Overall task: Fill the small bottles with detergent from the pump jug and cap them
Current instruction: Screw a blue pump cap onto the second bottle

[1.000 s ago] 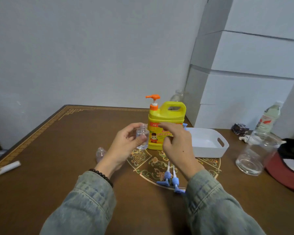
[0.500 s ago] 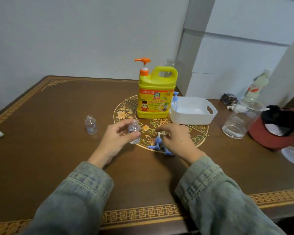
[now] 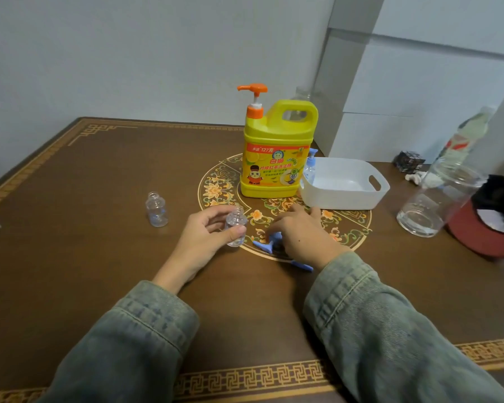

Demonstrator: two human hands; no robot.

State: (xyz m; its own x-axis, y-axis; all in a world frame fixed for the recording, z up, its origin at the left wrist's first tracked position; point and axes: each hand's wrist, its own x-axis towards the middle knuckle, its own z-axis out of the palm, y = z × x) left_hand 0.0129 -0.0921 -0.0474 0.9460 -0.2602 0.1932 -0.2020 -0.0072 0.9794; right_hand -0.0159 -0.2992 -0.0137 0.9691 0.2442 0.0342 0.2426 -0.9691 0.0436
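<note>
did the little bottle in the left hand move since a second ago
Yes. The small bottle in the left hand was up in front of the yellow pump jug; now it is lower and nearer the person, at the table medallion's edge.

One head-worn view here, looking forward and down across the worktop (image 3: 99,175) from its near edge, close over both sleeves; the yellow pump jug (image 3: 277,149) stands mid-frame, wall right behind it.

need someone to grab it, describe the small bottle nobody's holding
Find the yellow pump jug at the table's middle. Look left and nearer the camera: a tiny clear uncapped bottle stands alone on bare brown wood. Its twin is gripped by the left hand.
</note>
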